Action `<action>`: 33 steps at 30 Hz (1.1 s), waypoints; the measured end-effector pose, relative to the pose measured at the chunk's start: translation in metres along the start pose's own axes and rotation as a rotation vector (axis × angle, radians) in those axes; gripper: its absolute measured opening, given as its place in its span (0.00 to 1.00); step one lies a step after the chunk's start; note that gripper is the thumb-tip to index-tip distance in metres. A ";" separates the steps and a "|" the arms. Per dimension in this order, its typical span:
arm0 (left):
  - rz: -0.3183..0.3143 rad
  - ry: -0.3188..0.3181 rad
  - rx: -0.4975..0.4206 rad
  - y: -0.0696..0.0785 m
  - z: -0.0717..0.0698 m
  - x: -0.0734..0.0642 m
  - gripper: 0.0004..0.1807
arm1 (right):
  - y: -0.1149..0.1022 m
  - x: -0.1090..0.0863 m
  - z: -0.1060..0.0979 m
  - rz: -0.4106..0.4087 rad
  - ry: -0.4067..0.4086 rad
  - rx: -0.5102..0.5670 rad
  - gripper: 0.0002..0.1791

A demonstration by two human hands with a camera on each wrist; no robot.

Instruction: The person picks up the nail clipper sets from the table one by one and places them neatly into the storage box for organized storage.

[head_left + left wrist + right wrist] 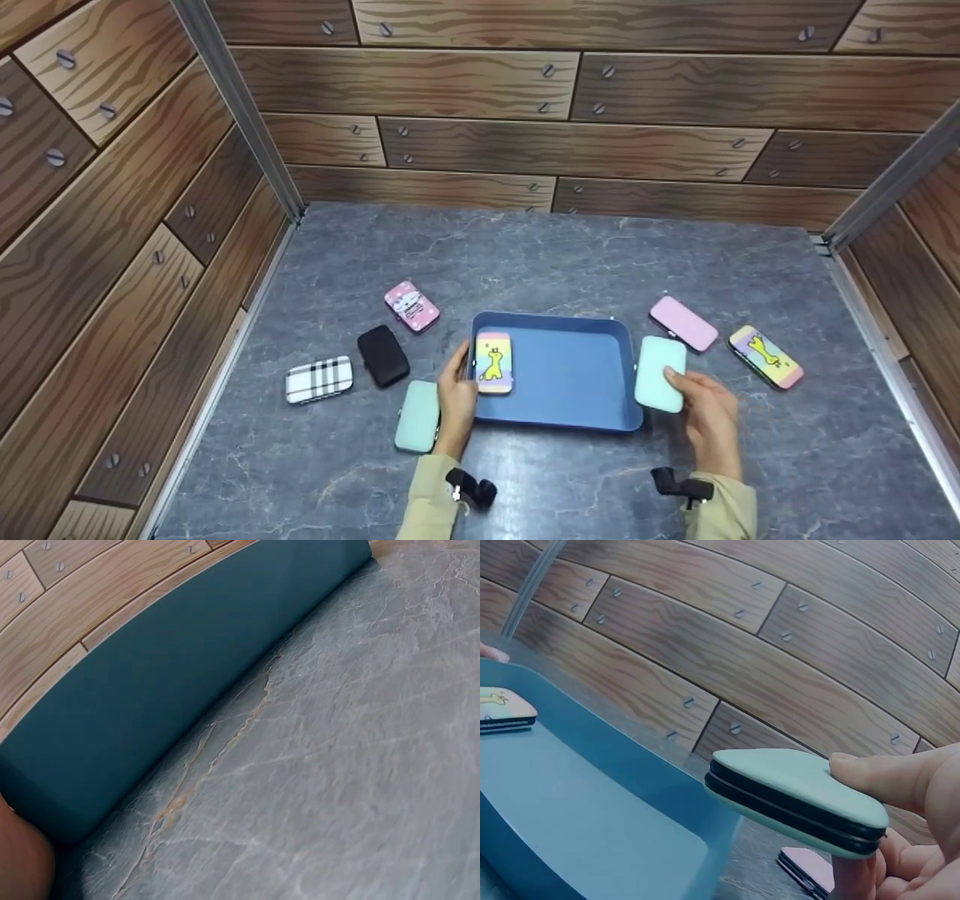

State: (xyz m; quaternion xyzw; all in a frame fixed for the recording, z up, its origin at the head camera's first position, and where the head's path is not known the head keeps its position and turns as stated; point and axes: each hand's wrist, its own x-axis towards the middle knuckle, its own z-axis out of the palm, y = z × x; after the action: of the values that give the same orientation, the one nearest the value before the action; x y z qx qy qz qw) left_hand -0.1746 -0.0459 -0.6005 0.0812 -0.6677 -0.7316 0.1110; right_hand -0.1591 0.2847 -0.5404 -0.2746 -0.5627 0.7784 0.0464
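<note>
In the head view my right hand point(709, 412) pinches a mint-green hinged case point(660, 375), thumb on top and fingers beneath. The case is at the right wall of a blue tray point(562, 375), raised above the table in the right wrist view. My left hand point(456, 405) lies along the tray's left side, its fingers extended against the outer wall. A giraffe-print case point(494, 364) lies inside the tray at its left end. Only a bit of the left hand point(22, 855) shows in the left wrist view, beside the tray's wall point(165, 682).
Left of the tray lie a pink cat-print case point(412, 306), a black case point(383, 356), a plaid case point(319, 380) and another mint case point(417, 417). A pink case point(684, 323) and a second giraffe-print case point(765, 357) lie right. Wood-patterned walls point(480, 82) enclose the table.
</note>
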 end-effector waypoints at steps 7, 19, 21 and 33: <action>-0.016 0.012 0.015 -0.014 0.001 0.003 0.44 | 0.004 0.001 0.013 0.014 -0.022 -0.002 0.12; -0.023 0.015 0.010 -0.029 0.000 0.010 0.44 | 0.009 -0.001 0.034 -0.014 -0.061 -0.005 0.12; -0.023 0.017 0.018 -0.029 0.000 0.010 0.45 | 0.011 -0.002 0.039 -0.012 -0.066 -0.006 0.12; -0.008 -0.015 0.028 0.005 -0.002 -0.001 0.43 | 0.022 -0.004 0.067 -0.009 -0.126 -0.028 0.08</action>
State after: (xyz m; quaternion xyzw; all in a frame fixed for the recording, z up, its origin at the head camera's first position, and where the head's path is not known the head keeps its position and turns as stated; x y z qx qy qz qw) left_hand -0.1724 -0.0479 -0.5954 0.0801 -0.6784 -0.7232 0.1019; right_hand -0.1831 0.2179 -0.5446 -0.2232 -0.5766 0.7859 0.0106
